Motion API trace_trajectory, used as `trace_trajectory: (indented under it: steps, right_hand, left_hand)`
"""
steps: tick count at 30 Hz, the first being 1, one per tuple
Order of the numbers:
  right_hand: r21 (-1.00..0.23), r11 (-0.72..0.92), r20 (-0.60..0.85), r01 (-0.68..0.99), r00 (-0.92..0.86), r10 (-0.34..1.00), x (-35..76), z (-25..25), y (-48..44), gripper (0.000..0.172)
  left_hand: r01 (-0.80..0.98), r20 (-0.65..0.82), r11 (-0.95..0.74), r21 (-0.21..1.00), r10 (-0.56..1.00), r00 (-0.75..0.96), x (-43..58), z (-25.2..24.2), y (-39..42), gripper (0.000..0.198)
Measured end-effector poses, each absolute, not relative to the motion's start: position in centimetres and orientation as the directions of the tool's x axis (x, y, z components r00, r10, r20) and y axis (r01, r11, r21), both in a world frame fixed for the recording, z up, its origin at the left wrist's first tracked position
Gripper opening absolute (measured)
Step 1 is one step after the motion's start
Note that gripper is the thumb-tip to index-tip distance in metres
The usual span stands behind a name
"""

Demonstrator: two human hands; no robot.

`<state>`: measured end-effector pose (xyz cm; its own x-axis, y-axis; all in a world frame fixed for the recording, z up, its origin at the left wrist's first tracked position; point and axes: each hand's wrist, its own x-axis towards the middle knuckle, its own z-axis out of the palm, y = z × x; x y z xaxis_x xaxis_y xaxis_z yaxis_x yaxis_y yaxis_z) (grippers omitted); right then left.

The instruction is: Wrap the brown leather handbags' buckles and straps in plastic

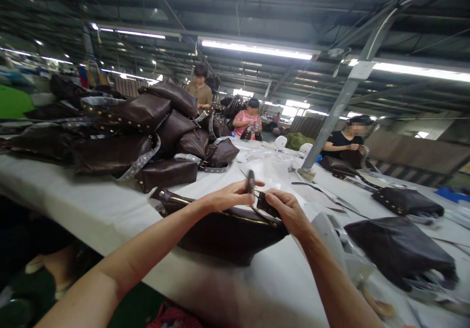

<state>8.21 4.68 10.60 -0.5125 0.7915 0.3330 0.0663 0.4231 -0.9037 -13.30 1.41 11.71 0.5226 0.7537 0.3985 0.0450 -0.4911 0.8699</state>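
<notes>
A dark brown leather handbag with a brass-coloured zip lies on the white-covered table in front of me. Above its top edge, my right hand pinches a dark strap close to a metal buckle. My left hand is closed at the other side of the buckle, around a dark, narrow piece that stands upright between its fingers. Whether that piece is the strap's end or a small tool, I cannot tell. The left fingertips are partly hidden behind it.
Several similar handbags are heaped at the left back. More dark bags lie at the right, beside a white plastic object. A grey metal post rises from the table. Three people work across the table, one far right.
</notes>
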Motion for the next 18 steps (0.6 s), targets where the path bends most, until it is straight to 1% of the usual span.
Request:
trace_trajectory:
  steps: [1,2,3,5,6,7,8,9,11,14,16,18]
  right_hand:
    - [-0.912,0.405,0.320,0.058,-0.514,0.796,8.6,10.5,4.8,0.041]
    - [-0.919,0.391,0.310,0.054,-0.515,0.799,8.9,10.5,5.0,0.042]
    - [-0.923,0.379,0.296,0.058,-0.522,0.800,9.1,10.5,5.1,0.042]
    - [-0.927,0.368,0.272,0.073,-0.544,0.794,9.0,10.6,5.3,0.043]
    - [-0.927,0.368,0.270,0.074,-0.550,0.790,8.7,10.6,5.3,0.043]
    - [-0.926,0.371,0.274,0.067,-0.556,0.784,8.3,10.7,5.3,0.043]
    - [-0.925,0.376,0.286,0.049,-0.558,0.779,7.9,10.7,5.2,0.043]
    - [-0.924,0.381,0.304,0.025,-0.555,0.774,7.4,10.8,5.1,0.042]
    - [-0.916,0.400,0.345,-0.017,-0.542,0.766,6.6,10.9,5.0,0.042]
    - [-0.895,0.446,0.387,-0.015,-0.525,0.758,6.5,10.9,4.9,0.043]
    - [-0.897,0.443,0.378,-0.001,-0.522,0.764,7.2,10.8,4.9,0.041]
    - [-0.915,0.403,0.350,-0.009,-0.515,0.783,7.9,10.5,4.9,0.039]
  left_hand:
    - [0.067,0.409,-0.523,0.850,0.735,0.541,-13.7,11.8,1.2,0.061]
    - [0.128,0.415,-0.565,0.815,0.723,0.552,-14.0,11.8,1.0,0.063]
    - [0.227,0.417,-0.613,0.757,0.720,0.555,-14.3,11.9,1.0,0.058]
    - [0.469,0.426,-0.677,0.566,0.728,0.537,-14.6,12.0,1.0,0.038]
    - [0.558,0.432,-0.691,0.461,0.723,0.539,-14.6,11.9,1.0,0.031]
    - [0.610,0.432,-0.699,0.374,0.713,0.552,-14.4,11.7,1.0,0.028]
    - [0.635,0.430,-0.705,0.315,0.703,0.567,-14.1,11.5,1.0,0.027]
    - [0.646,0.432,-0.710,0.282,0.695,0.575,-13.7,11.1,1.1,0.027]
    - [0.665,0.449,-0.700,0.261,0.697,0.559,-12.7,10.4,1.1,0.027]
    - [0.734,0.475,-0.623,0.270,0.749,0.462,-11.5,9.5,1.4,0.023]
    - [0.771,0.455,-0.574,0.274,0.784,0.422,-11.5,9.4,1.7,0.020]
    - [0.778,0.421,-0.568,0.269,0.796,0.435,-12.1,9.7,1.8,0.017]
